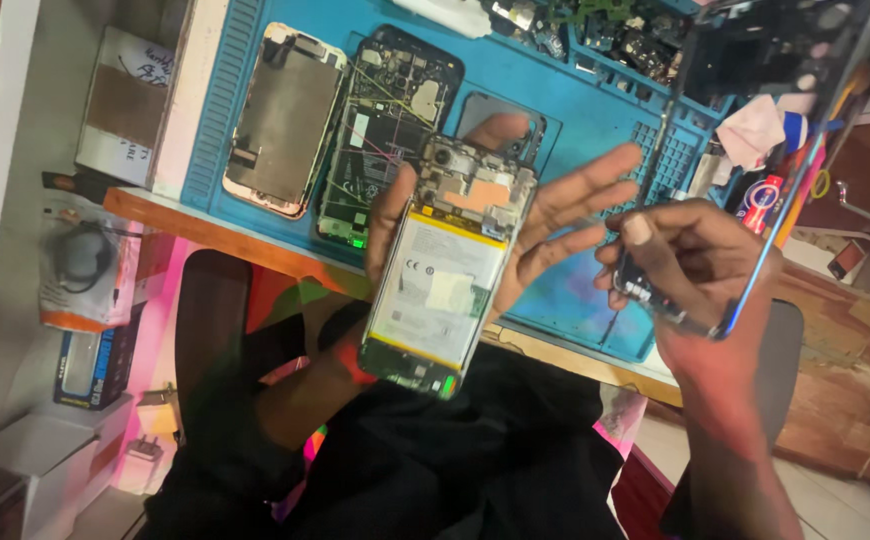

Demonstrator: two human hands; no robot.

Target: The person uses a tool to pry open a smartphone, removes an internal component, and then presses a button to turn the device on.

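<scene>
While the left hand [515, 215] cradled an opened smartphone [445, 265] from beneath, fingers splayed past its edges and battery side up, the right hand [690, 265] was clenched around a detached phone back cover [755, 170] just to the phone's right. The phone's long axis ran away from the body toward the blue repair mat [575, 110]. Two more dismantled phones, a silver one [285, 120] and a bare circuit-board one [380, 125], lay side by side on the mat beyond.
</scene>
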